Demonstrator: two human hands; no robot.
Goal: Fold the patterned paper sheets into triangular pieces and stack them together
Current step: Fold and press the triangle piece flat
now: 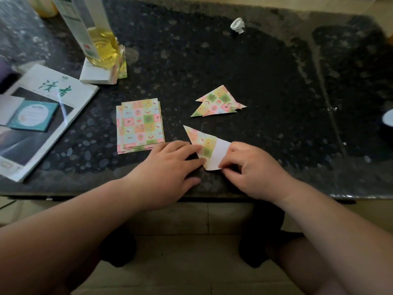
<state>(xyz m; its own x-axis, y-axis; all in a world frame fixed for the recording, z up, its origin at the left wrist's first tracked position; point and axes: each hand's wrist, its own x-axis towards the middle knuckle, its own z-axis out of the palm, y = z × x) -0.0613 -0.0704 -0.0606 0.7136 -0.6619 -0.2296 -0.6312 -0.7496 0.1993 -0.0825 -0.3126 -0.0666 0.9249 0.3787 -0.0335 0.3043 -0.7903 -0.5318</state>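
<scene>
A partly folded patterned sheet (204, 143) lies near the table's front edge, its white underside showing on the right. My left hand (170, 165) presses flat fingers on its left part. My right hand (253, 167) pinches the sheet's lower right corner between thumb and fingers. A stack of flat patterned sheets (139, 124) lies to the left. Behind, a pile of folded triangles (219, 102) sits overlapped and fanned.
The dark speckled table (255, 71) carries a magazine (42, 116) with a teal card at the left, an oil bottle (95, 33) standing on a white block at the back left, and a crumpled white paper ball (237, 25) at the back.
</scene>
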